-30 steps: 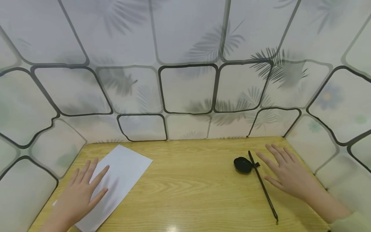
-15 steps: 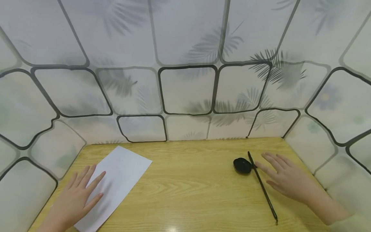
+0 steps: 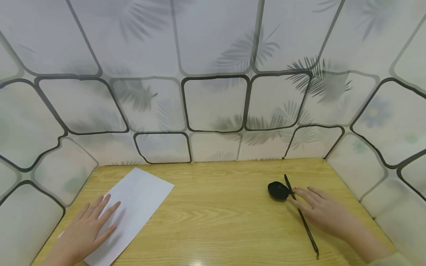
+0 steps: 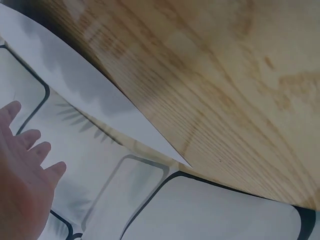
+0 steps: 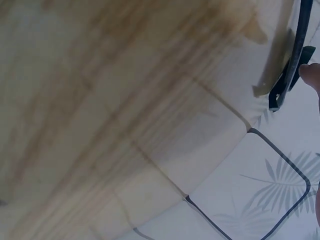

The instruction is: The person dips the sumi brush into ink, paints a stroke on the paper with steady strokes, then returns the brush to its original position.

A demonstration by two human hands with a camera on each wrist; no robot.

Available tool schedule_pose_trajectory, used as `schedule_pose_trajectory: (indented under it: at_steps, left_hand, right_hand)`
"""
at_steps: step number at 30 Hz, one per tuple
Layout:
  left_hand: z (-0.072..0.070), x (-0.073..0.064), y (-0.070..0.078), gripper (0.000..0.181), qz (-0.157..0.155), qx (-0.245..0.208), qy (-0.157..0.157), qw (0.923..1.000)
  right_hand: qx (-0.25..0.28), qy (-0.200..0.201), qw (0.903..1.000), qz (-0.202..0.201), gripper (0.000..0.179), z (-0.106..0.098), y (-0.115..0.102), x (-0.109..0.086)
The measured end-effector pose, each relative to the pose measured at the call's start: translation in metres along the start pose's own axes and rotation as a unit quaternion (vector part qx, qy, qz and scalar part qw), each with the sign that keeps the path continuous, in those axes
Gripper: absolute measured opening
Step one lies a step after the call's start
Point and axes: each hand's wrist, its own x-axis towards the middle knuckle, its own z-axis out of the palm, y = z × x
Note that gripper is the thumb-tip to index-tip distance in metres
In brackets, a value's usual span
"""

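Observation:
My left hand (image 3: 87,233) hovers over a white sheet of paper (image 3: 143,195), fingers spread and casting a shadow on it. In the left wrist view those fingers hold nothing. At the right lies a small black dish (image 3: 277,191) with a short handle, and a slim black brush (image 3: 307,231) with a hanging loop at its near end crosses that handle. My right hand (image 3: 327,214) reaches in from the right, its fingertips right at the brush's upper part beside the dish. In the right wrist view one fingertip is close against the dark handle (image 5: 309,54).
The things lie on a yellow wood-grain table (image 3: 213,221). Pale padded-looking walls (image 3: 216,103) with a leaf and stone-outline pattern enclose it at the back and on both sides.
My right hand has moved left and down toward the brush and dish, its fingertips now at the brush. My left hand has shifted slightly down and to the left over the paper.

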Motion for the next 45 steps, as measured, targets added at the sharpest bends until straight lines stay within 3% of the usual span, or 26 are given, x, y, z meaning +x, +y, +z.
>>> schedule_pose_trajectory:
  at_steps: [9, 19, 23, 42, 45]
  left_hand:
    - [0.005, -0.007, -0.002, 0.06, -0.023, -0.012, -0.029, 0.9992]
    - [0.007, -0.01, -0.006, 0.064, -0.075, -0.031, -0.121, 0.9893]
    - [0.008, -0.011, -0.007, 0.068, -0.084, -0.041, -0.142, 0.9855]
    - [0.014, -0.019, -0.014, 0.069, -0.086, -0.053, -0.162, 0.9815]
    - [0.014, -0.02, -0.013, 0.068, -0.081, -0.052, -0.154, 0.9835]
  right_hand:
    - [0.02, 0.011, 0.9997, -0.009, 0.066, 0.009, -0.007, -0.006]
    - [0.007, 0.034, 0.9983, -0.047, 0.064, 0.015, -0.007, -0.007]
    - [0.004, 0.035, 0.9976, -0.059, 0.066, 0.016, -0.008, -0.007]
    - [-0.01, 0.061, 0.9923, -0.107, 0.06, 0.02, -0.004, -0.001]
    - [-0.016, 0.06, 0.992, -0.11, 0.061, 0.02, -0.004, 0.0]
